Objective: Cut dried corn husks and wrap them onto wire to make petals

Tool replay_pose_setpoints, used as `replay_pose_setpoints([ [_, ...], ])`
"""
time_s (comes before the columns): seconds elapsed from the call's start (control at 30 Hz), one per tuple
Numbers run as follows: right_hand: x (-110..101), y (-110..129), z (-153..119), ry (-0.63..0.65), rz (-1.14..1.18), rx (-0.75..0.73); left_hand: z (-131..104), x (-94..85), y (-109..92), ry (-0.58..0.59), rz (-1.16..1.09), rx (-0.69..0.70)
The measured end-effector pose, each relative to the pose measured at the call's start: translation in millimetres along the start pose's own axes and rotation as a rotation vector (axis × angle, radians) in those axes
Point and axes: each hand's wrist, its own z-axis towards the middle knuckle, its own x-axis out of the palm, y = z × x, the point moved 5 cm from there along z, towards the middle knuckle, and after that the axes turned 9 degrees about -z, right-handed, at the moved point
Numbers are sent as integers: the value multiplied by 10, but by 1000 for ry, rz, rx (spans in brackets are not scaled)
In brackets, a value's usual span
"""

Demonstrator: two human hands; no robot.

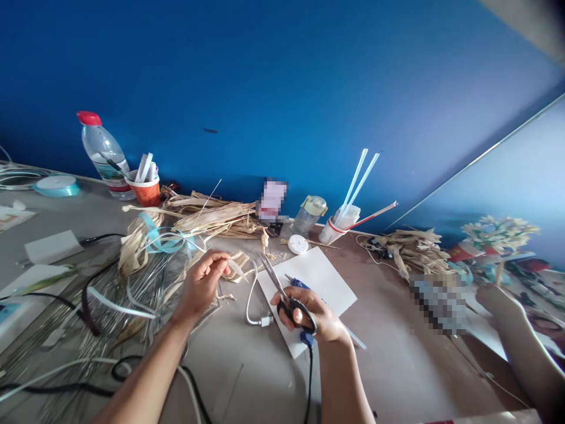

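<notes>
My left hand pinches a small pale strip of dried husk between thumb and fingertips. In my right hand is a pair of scissors with black handles, its blades pointing up and to the left. The blades are apart from the husk strip. Beneath my right hand lies a white sheet of paper, with a blue-handled tool partly hidden by the hand. A white cable with a USB plug curves between my hands. Behind them rests a pile of dried husks.
Thin wires and cables spread across the left. At the back stand a red-capped bottle, a red cup, a glass jar and a cup with straws. Another person's arm reaches in at right, near more husks.
</notes>
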Motion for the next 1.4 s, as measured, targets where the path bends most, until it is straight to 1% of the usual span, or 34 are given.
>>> replay_pose_setpoints([
  [0.07, -19, 5, 1, -35, -52, 28, 4, -7, 10, -3, -26, 7],
  [0.17, 45, 34, 21, 10, -93, 69, 8, -15, 16, 6, -38, 32],
  [0.23, 99, 60, 39, 45, -81, 65, 8, -23, 11, 1, -42, 47],
  [0.33, 141, 64, 59, 64, -59, 63, 4, -22, -7, 4, -44, 55],
  [0.57, 143, 38, 47, 92, -52, 52, -1, -13, -38, 21, -29, 100],
  [0.7, 147, 56, 45, 102, -72, 54, -1, -11, -24, 29, -28, 98],
  [0.93, 137, 34, 62, 78, -58, 59, -7, 17, -27, 60, -33, 111],
  [1.4, 129, 25, 51, 53, -31, 56, -2, 28, -46, 69, 16, 109],
])
